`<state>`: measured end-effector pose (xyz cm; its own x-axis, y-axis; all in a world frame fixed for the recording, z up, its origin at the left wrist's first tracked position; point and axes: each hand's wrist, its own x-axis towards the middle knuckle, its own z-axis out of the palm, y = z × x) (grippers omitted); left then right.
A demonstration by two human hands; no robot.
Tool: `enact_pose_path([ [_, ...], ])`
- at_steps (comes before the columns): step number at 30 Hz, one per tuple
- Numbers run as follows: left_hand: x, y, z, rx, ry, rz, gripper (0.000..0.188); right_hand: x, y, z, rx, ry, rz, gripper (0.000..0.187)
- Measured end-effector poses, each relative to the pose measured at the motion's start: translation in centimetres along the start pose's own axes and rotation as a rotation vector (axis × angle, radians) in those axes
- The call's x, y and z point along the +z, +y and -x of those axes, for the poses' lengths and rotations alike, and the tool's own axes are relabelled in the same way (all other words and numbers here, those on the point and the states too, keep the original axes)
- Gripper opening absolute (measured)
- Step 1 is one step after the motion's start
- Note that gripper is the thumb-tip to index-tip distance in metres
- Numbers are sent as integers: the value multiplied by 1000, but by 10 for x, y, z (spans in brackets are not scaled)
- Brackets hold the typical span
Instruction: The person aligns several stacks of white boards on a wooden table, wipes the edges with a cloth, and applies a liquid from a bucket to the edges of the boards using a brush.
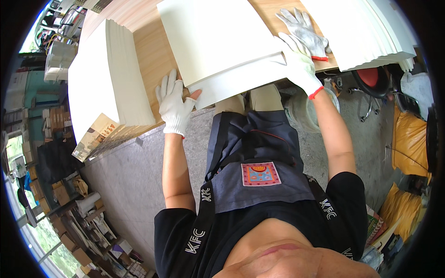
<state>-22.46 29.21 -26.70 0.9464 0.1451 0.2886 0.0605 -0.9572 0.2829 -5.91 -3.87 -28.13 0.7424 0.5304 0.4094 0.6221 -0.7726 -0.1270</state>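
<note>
A large white sheet of paper or card [218, 39] lies on the wooden table in front of me, with a white strip [241, 79] showing along its near edge. My left hand [175, 104], in a white knit glove with the thumb tip bare, rests at the strip's left corner, fingers stretched out over the table. At the right end, my gloved right hand [299, 65] lies along the sheet's edge with its fingers extended. Whether its thumb pinches the paper is hard to see. Beyond it lies a spare grey-white glove [303, 34] with a red cuff.
Tall stacks of white sheets stand on the left [92, 78] and right [361, 32] of the wooden table [150, 51]. Below the table edge are a translucent bucket [306, 111] and a red-seated chair [369, 76]. Yellow sacks [410, 143] sit at right; cluttered shelves [55, 185] line the left.
</note>
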Motion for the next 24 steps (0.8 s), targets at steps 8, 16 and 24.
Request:
enact_pose_path([
  [8, 4, -2, 5, -46, 75, 112, 75, -4, -6, -2, 21, 12, -72, 68],
  [16, 3, 2, 2, -14, 40, 29, 69, 0, -5, -1, 27, 5, -33, 68],
  [24, 0, 8, 4, -76, 115, 77, 67, -1, -3, -1, 6, -2, -42, 68],
])
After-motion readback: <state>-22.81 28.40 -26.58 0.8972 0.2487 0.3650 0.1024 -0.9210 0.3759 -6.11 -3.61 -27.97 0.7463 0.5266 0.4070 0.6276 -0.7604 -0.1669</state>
